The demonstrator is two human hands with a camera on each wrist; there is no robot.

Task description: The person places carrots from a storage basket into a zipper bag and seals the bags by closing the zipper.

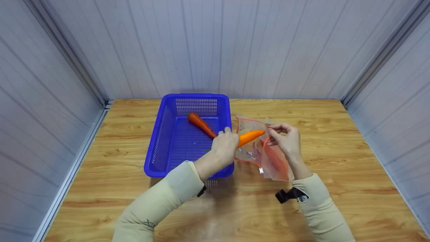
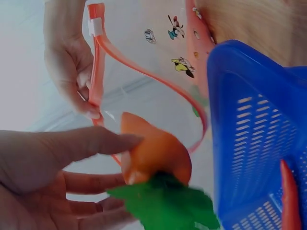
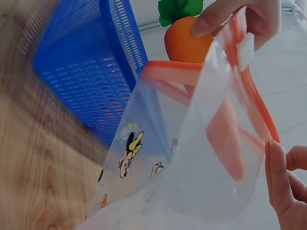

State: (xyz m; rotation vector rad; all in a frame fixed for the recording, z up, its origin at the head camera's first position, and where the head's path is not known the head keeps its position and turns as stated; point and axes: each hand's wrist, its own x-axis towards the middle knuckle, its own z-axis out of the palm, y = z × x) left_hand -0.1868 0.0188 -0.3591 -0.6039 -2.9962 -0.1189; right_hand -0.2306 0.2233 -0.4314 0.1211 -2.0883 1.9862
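Observation:
An orange carrot (image 1: 250,137) with a green leafy top is held in my left hand (image 1: 225,144), thumb and fingers around its thick end. Its tapered end reaches into the mouth of a clear zip bag (image 1: 275,164) with an orange-red zip edge and cartoon prints. Through the plastic the tip shows in the right wrist view. My right hand (image 1: 289,141) pinches the zip edge between thumb and fingers, and the mouth gapes. A white slider (image 3: 246,51) sits on the zip, near my left hand in the right wrist view.
Left of the bag stands a blue perforated basket (image 1: 158,134) on the wood-grain table (image 1: 121,144). A darker red-orange carrot (image 1: 200,124) lies inside it, partly hidden by my left hand. Pale panel walls (image 1: 201,50) enclose the table at the back and both sides.

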